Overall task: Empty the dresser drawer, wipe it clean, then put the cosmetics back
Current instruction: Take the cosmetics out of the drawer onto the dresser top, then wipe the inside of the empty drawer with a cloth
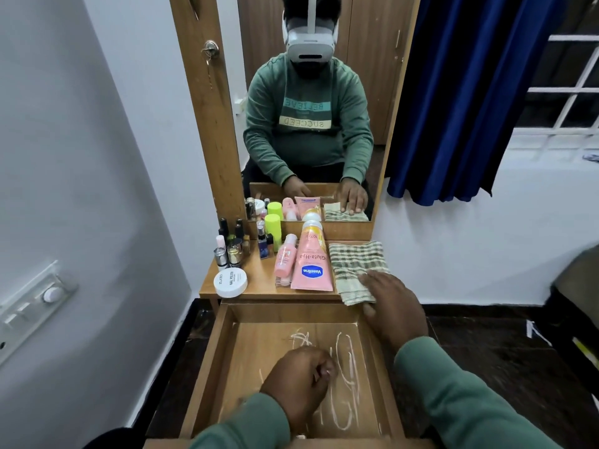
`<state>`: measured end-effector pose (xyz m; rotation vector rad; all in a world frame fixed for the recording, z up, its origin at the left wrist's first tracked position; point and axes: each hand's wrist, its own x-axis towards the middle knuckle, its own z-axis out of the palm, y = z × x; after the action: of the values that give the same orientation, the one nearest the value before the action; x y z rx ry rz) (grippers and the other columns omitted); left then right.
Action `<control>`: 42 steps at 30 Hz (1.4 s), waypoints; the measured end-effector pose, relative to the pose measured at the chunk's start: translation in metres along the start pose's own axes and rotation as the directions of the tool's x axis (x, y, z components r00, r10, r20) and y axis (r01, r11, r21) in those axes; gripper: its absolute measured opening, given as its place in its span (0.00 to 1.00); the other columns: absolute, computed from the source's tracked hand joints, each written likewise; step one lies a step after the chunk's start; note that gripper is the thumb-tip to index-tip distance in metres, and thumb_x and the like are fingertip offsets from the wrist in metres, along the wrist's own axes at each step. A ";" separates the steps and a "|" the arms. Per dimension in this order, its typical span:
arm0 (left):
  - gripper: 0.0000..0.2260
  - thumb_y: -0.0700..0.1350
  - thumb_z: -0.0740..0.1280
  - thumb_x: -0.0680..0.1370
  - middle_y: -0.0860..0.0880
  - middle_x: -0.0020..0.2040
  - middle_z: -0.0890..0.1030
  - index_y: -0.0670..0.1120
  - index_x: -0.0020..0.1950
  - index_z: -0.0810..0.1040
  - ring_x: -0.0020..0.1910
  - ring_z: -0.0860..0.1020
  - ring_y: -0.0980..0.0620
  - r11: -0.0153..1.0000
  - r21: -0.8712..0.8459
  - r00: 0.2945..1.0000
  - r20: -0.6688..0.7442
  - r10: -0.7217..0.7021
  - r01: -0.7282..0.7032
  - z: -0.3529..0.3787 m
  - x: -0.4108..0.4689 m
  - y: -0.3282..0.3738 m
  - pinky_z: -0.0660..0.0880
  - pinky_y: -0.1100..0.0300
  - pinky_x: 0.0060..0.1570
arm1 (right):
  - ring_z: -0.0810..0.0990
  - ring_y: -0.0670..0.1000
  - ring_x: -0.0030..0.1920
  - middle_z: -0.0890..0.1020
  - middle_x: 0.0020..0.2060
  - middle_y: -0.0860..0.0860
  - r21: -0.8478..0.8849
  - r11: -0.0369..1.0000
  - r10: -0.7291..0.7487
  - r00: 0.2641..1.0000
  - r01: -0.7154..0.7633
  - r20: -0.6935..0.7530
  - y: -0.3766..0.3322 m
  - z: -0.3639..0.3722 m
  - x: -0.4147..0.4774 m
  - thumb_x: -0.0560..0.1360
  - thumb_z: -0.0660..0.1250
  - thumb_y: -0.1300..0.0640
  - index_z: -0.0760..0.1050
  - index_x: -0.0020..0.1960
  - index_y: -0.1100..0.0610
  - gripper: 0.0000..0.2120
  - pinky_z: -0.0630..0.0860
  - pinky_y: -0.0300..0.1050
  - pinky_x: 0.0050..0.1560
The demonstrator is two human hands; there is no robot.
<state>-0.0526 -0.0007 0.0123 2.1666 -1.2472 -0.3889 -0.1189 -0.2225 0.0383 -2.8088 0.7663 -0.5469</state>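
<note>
Drawer [210,367]: pulled out towards me, nothing in it, white streaks [343,384] smeared across its floor
Left hand [298,380]: over the drawer floor, fingers curled into a loose fist, I see nothing held
Right hand [393,309]: fingers nearly straight, laid on the near end of the cloth [353,264], thumb at its edge
Cloth: checked, folded, at the right end of the top [259,283]
Tube [311,264]: pink, lying flat just left of the cloth
Pink bottle [286,257]: lying against the tube's left side
White jar [230,281]: front left corner of the top
Small bottles [230,247]: upright, clustered behind the jar
Green-capped bottle [273,228]: upright by the mirror [308,124]
</note>
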 end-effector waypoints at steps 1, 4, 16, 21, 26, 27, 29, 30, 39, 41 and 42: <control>0.07 0.44 0.65 0.77 0.55 0.47 0.82 0.50 0.49 0.83 0.47 0.77 0.57 1.000 -0.005 1.000 0.026 -0.003 0.003 0.000 -0.001 0.000 0.73 0.65 0.47 | 0.79 0.58 0.64 0.83 0.63 0.52 0.033 0.999 0.001 0.999 0.000 -0.046 0.002 -0.002 0.000 0.67 0.76 0.61 0.81 0.64 0.54 0.25 0.77 0.52 0.61; 0.07 0.45 0.66 0.76 0.55 0.46 0.83 0.51 0.49 0.83 0.46 0.78 0.58 0.997 -0.066 0.998 0.044 -0.033 0.036 0.000 -0.005 -0.001 0.74 0.65 0.47 | 0.82 0.58 0.54 0.87 0.52 0.51 0.061 0.998 0.040 0.992 -0.032 -0.123 0.000 -0.012 -0.005 0.66 0.74 0.65 0.84 0.55 0.53 0.18 0.78 0.51 0.52; 0.19 0.54 0.59 0.84 0.46 0.63 0.83 0.50 0.73 0.72 0.60 0.83 0.48 0.197 -0.960 0.929 0.118 -0.351 0.197 -0.015 -0.012 0.061 0.81 0.56 0.54 | 0.87 0.62 0.44 0.87 0.45 0.61 0.898 -0.013 0.265 0.864 -0.440 0.427 -0.086 -0.063 -0.075 0.82 0.64 0.58 0.82 0.54 0.58 0.08 0.81 0.52 0.43; 0.22 0.56 0.53 0.86 0.44 0.59 0.86 0.45 0.67 0.79 0.57 0.85 0.48 0.043 -0.974 0.951 0.208 -0.228 0.224 -0.032 -0.036 0.082 0.84 0.57 0.50 | 0.87 0.58 0.51 0.87 0.49 0.57 0.891 0.121 0.173 0.893 -0.439 0.416 -0.100 -0.040 -0.097 0.77 0.74 0.58 0.77 0.60 0.57 0.13 0.83 0.59 0.55; 0.16 0.53 0.57 0.86 0.52 0.59 0.86 0.51 0.68 0.78 0.58 0.84 0.55 0.302 -0.928 0.964 0.159 -0.213 0.219 -0.023 -0.046 0.057 0.80 0.64 0.50 | 0.87 0.57 0.49 0.87 0.47 0.54 0.852 0.264 0.262 0.884 -0.452 0.388 -0.086 -0.007 -0.094 0.77 0.71 0.62 0.80 0.56 0.52 0.09 0.82 0.63 0.54; 0.14 0.50 0.61 0.85 0.52 0.59 0.86 0.51 0.68 0.78 0.59 0.84 0.54 0.394 -0.892 0.964 0.135 -0.231 0.220 -0.024 -0.047 0.048 0.79 0.64 0.52 | 0.87 0.58 0.47 0.87 0.45 0.55 0.838 0.285 0.271 0.878 -0.465 0.395 -0.084 -0.001 -0.091 0.77 0.71 0.62 0.82 0.54 0.54 0.07 0.82 0.64 0.53; 0.10 0.48 0.66 0.83 0.55 0.57 0.86 0.53 0.64 0.80 0.59 0.82 0.54 0.656 -0.731 0.970 0.031 -0.242 0.187 -0.027 -0.049 0.024 0.78 0.64 0.55 | 0.86 0.57 0.46 0.87 0.45 0.53 0.778 0.445 0.311 0.891 -0.443 0.330 -0.078 0.010 -0.081 0.77 0.70 0.62 0.83 0.53 0.55 0.06 0.82 0.61 0.53; 0.08 0.50 0.68 0.82 0.57 0.54 0.85 0.55 0.61 0.82 0.57 0.82 0.56 0.791 -0.587 0.974 -0.018 -0.227 0.173 -0.030 -0.050 0.012 0.78 0.63 0.55 | 0.85 0.54 0.48 0.86 0.47 0.51 0.712 0.558 0.331 0.901 -0.426 0.279 -0.076 0.013 -0.075 0.78 0.69 0.62 0.83 0.55 0.54 0.08 0.82 0.56 0.54; 0.08 0.53 0.63 0.80 0.57 0.50 0.82 0.55 0.55 0.81 0.49 0.78 0.58 0.977 0.055 0.979 0.004 -0.205 0.205 -0.035 -0.055 -0.004 0.77 0.60 0.52 | 0.72 0.55 0.66 0.77 0.66 0.51 -0.082 0.991 -0.091 0.974 0.110 0.209 -0.081 0.039 -0.028 0.80 0.64 0.57 0.77 0.68 0.50 0.17 0.77 0.49 0.60; 0.08 0.52 0.63 0.79 0.58 0.48 0.83 0.55 0.51 0.82 0.48 0.79 0.60 0.972 0.028 0.972 -0.022 -0.233 0.234 -0.035 -0.056 -0.006 0.77 0.59 0.51 | 0.73 0.56 0.66 0.78 0.66 0.53 -0.155 0.973 -0.126 0.957 0.170 0.261 -0.083 0.046 -0.027 0.80 0.63 0.58 0.78 0.67 0.52 0.16 0.78 0.50 0.58; 0.06 0.51 0.64 0.78 0.59 0.46 0.83 0.56 0.49 0.82 0.47 0.79 0.61 0.967 -0.037 0.965 -0.065 -0.255 0.253 -0.036 -0.056 -0.008 0.78 0.59 0.51 | 0.74 0.56 0.65 0.78 0.65 0.53 -0.179 0.967 -0.126 0.948 0.184 0.292 -0.085 0.050 -0.027 0.80 0.63 0.58 0.77 0.66 0.52 0.15 0.79 0.51 0.57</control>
<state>-0.0574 0.0632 0.0330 2.3021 -0.9230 -0.4293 -0.0826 -0.1326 0.0067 -3.0612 0.5758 -0.0882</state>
